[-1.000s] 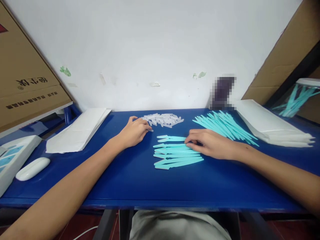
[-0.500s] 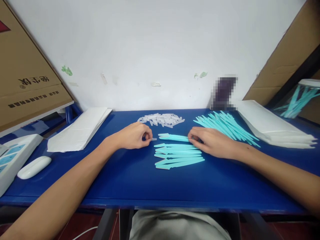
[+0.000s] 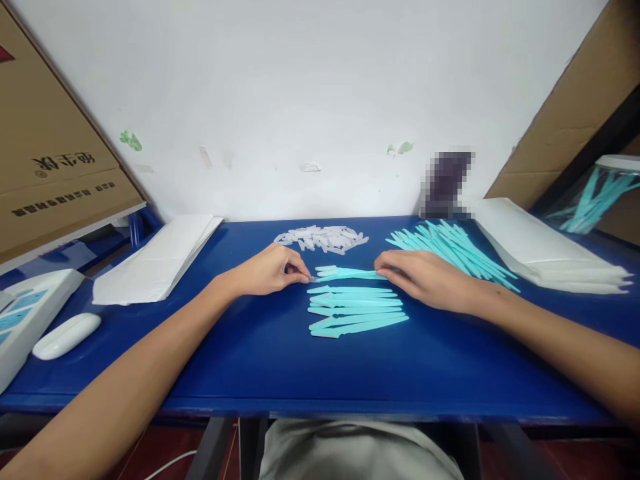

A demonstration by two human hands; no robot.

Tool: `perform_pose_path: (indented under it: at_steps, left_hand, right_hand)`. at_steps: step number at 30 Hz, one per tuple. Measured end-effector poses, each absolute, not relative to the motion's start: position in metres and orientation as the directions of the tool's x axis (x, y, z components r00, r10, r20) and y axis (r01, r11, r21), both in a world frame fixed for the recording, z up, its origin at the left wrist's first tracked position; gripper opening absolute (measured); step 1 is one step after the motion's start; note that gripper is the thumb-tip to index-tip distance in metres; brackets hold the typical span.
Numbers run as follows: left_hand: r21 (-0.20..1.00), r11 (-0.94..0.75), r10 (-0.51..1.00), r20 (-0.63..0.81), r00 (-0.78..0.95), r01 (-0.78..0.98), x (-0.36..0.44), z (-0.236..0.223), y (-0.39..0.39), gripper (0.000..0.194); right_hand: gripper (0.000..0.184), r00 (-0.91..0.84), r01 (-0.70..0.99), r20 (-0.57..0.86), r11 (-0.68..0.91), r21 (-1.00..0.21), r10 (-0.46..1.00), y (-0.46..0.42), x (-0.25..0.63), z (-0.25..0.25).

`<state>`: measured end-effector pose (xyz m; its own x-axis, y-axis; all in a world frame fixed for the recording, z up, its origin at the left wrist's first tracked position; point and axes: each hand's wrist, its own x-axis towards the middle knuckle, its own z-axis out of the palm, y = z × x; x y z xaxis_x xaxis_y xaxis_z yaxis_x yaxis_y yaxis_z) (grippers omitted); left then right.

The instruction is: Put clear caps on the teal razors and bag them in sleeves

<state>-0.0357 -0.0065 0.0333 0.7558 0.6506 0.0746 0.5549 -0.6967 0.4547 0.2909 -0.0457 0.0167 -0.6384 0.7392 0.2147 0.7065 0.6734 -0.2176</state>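
My left hand point(image 3: 274, 270) pinches a small clear blade cap point(image 3: 313, 279) between thumb and fingertips. The cap meets the blade end of a turquoise eyebrow razor point(image 3: 353, 274); how far it is on, I cannot tell. My right hand point(image 3: 423, 277) grips that razor by the handle end, fingers closed. Another razor, its tip whitish, lies close behind it. Nearer to me, several turquoise eyebrow razors point(image 3: 357, 329) lie in a column, blade ends to the left. Behind my hands spreads a heap of translucent caps point(image 3: 323, 239). Beside my right hand lies a pile of razors point(image 3: 453, 248).
White paper bags or sheets lie at left point(image 3: 155, 260) and right point(image 3: 545, 253) on the blue table point(image 3: 320, 380). A white oval case point(image 3: 67, 335) and a white device point(image 3: 37, 313) stand at left. Cardboard point(image 3: 55, 133) and a clear tub of razors point(image 3: 600, 193) flank the table.
My left hand has moved slightly right, bringing the cap to the razor's blade end. The held razor has separated a little from the one behind it.
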Motion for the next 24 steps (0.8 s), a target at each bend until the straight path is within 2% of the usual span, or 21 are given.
perform_pose_path:
  at_steps: [14, 24]
  left_hand:
    - [0.469, -0.711, 0.624, 0.078, 0.778, 0.523, -0.0378, 0.0326, -0.0043, 0.019]
    - [0.450, -0.727, 0.618, 0.100, 0.780, 0.519, -0.0374, 0.0322, -0.0047, 0.019]
  right_hand:
    - [0.024, -0.648, 0.706, 0.237, 0.687, -0.172, 0.724, -0.0447, 0.2926, 0.0148]
    - [0.028, -0.637, 0.671, 0.325, 0.711, -0.213, 0.699, -0.0445, 0.2912, 0.0166]
